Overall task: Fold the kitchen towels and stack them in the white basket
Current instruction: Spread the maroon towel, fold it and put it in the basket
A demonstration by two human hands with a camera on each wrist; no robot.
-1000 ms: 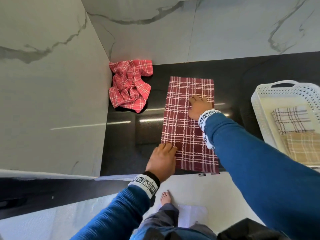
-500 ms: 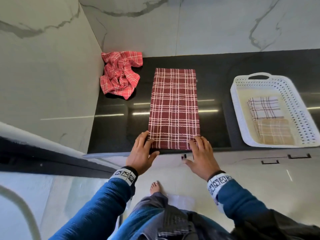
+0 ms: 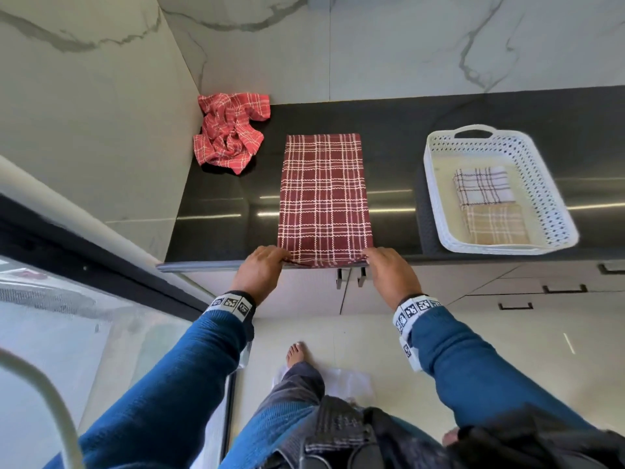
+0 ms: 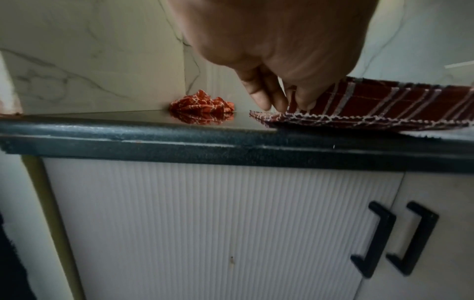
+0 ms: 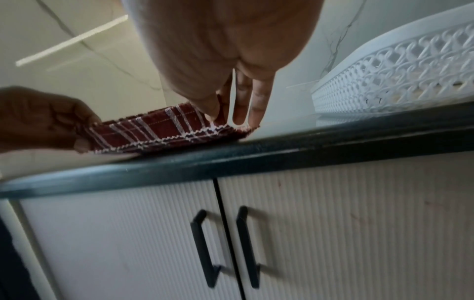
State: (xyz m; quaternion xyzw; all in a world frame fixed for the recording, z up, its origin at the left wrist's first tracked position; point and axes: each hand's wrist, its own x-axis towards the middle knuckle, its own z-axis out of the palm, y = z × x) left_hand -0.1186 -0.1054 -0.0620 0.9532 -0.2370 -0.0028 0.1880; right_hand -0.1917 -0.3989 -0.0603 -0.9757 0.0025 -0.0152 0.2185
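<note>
While lying flat as a long strip at centre frame on the black counter (image 3: 216, 211), dark red towel (image 3: 324, 198) pinched at both near corners: left hand (image 3: 260, 269) thumb under, fingers (image 4: 266, 99) over; right hand (image 3: 392, 275) likewise, fingers (image 5: 241, 105) curled on the corner. Likely light, limp, non-slip weave; should droop between grips, so best held by corners and carried level. White basket (image 3: 436, 204) right of frame holds two folded towels; crumpled red towel (image 3: 230, 133) upper left, well apart.
</note>
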